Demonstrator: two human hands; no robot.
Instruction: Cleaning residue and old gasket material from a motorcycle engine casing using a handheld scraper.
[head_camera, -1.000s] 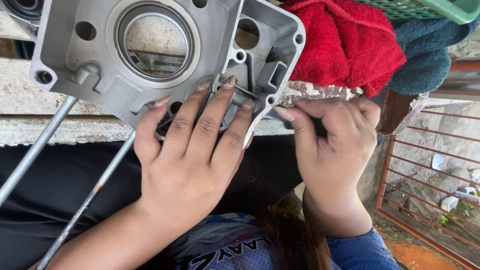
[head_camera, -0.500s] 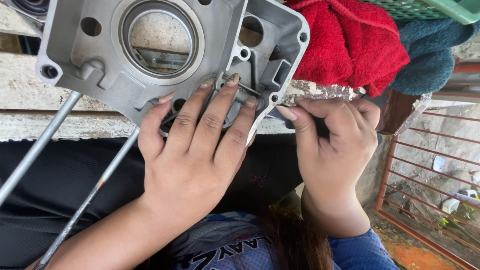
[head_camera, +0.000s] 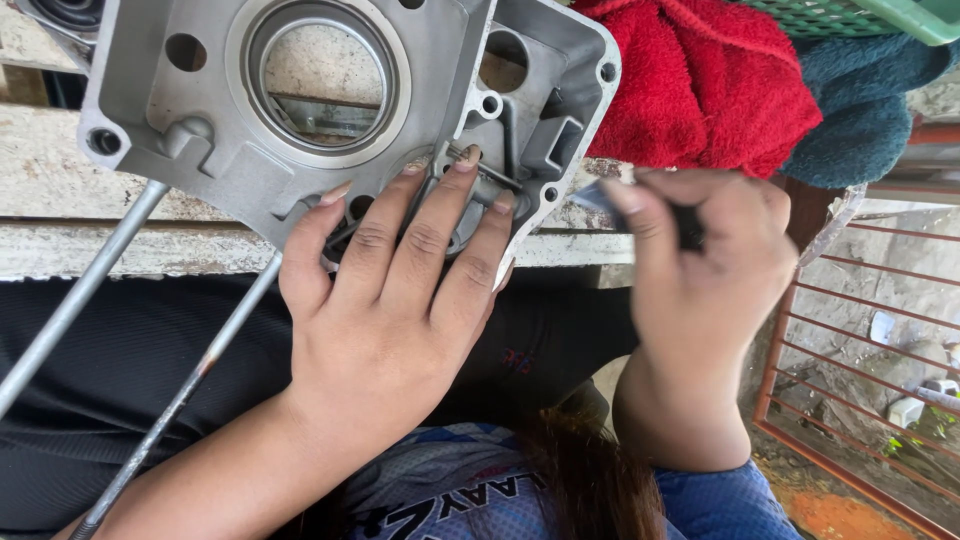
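Observation:
A grey cast-metal engine casing (head_camera: 200, 150) with a large round bore lies on a worn ledge. My left hand (head_camera: 390, 310) rests flat on its lower edge, fingers spread, fingertips on the ribbed pocket by a thin pin (head_camera: 490, 172). My right hand (head_camera: 700, 290), blurred by motion, is closed around a small dark tool (head_camera: 685, 225). The tool's grey tip (head_camera: 598, 197) sits just off the casing's right corner.
A red towel (head_camera: 700, 80) and a teal cloth (head_camera: 860, 100) lie behind the casing, under a green basket (head_camera: 900, 15). Two thin metal rods (head_camera: 80, 290) run down to the left from the casing. The pale ledge (head_camera: 120, 250) fronts a red metal grille (head_camera: 860, 330) at right.
My right hand has lifted and shifted right along the casing's corner and is now blurred. My left hand stays pressed on the casing.

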